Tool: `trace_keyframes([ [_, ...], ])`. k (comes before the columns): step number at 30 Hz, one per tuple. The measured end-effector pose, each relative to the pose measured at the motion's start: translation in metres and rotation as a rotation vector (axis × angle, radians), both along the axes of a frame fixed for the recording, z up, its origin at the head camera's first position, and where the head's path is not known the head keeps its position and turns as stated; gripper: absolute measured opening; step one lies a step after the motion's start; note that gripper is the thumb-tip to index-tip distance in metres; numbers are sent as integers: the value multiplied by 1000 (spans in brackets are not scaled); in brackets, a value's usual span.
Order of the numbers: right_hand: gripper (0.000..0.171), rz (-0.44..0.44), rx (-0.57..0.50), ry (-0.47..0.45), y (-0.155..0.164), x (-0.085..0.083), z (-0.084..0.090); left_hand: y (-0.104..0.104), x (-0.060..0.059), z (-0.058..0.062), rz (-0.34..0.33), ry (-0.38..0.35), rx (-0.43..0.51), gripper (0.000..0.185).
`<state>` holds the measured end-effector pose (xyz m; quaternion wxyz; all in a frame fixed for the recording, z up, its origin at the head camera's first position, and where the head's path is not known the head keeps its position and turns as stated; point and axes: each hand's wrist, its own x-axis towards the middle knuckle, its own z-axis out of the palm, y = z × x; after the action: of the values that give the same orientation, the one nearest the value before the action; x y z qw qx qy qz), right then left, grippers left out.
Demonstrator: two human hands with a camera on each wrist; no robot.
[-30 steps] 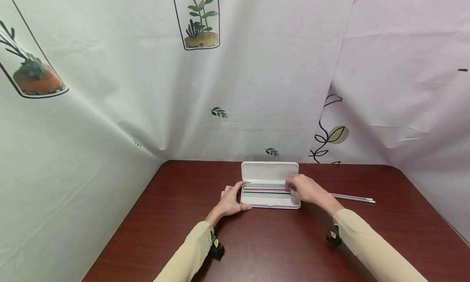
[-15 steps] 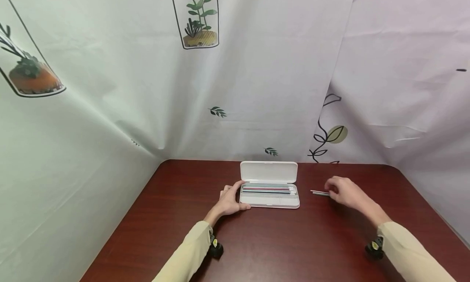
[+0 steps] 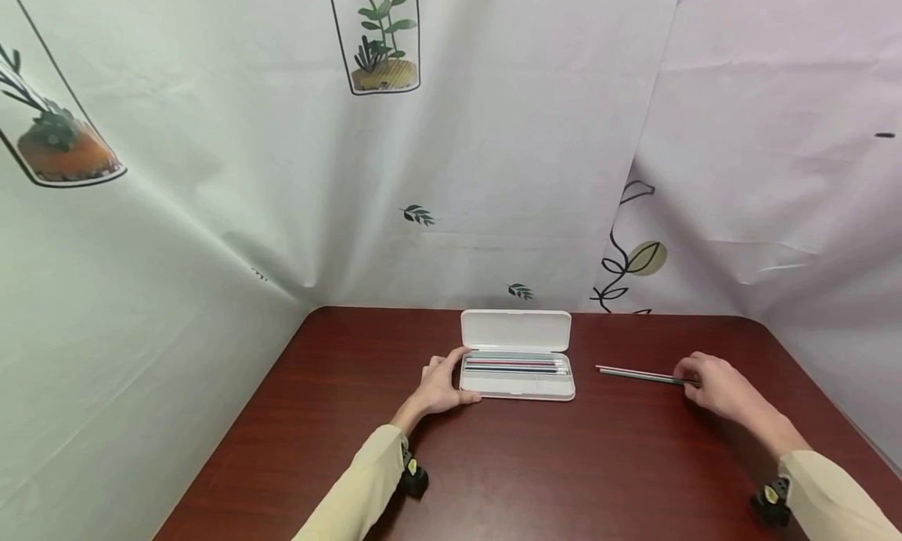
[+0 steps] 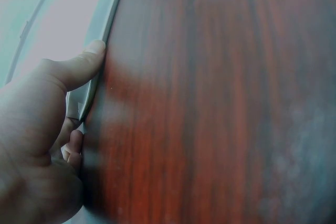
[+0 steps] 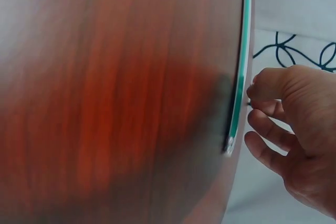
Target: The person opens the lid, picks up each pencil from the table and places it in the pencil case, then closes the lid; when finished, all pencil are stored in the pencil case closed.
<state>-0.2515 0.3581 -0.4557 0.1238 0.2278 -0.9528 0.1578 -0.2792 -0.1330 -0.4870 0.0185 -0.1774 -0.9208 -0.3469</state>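
Note:
An opened white pencil case (image 3: 503, 384) lies on the table with its lid raised at the back. Several pencils (image 3: 510, 363) lie side by side in its rear compartment. My left hand (image 3: 438, 386) holds the case's left end, thumb at the front edge and index finger at the back. To the right, two pencils (image 3: 637, 374) lie on the table, one green and the other paler. My right hand (image 3: 717, 383) is at their right end, fingers loosely bent. In the right wrist view its fingertips (image 5: 254, 88) are right beside the green pencil (image 5: 242, 66), near its eraser end.
The dark red-brown wooden table (image 3: 550, 463) reaches back to a pale fabric wall (image 3: 521, 173) printed with plants. Fabric also encloses the left and right sides. A small black camera (image 3: 414, 478) is strapped at the left wrist, another camera (image 3: 771, 503) at the right.
My right hand has left the pencil case and travelled right, along the two loose pencils to their far end. The left hand stays on the case.

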Motion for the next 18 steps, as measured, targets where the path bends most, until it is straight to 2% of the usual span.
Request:
trace_keyframes([
  [7,24,3,3,43,8,4,-4,0,2,1,-1,1,8,88],
  [18,24,-4,20,6,11,2,-5,1,0,0,-2,8,-2,87],
])
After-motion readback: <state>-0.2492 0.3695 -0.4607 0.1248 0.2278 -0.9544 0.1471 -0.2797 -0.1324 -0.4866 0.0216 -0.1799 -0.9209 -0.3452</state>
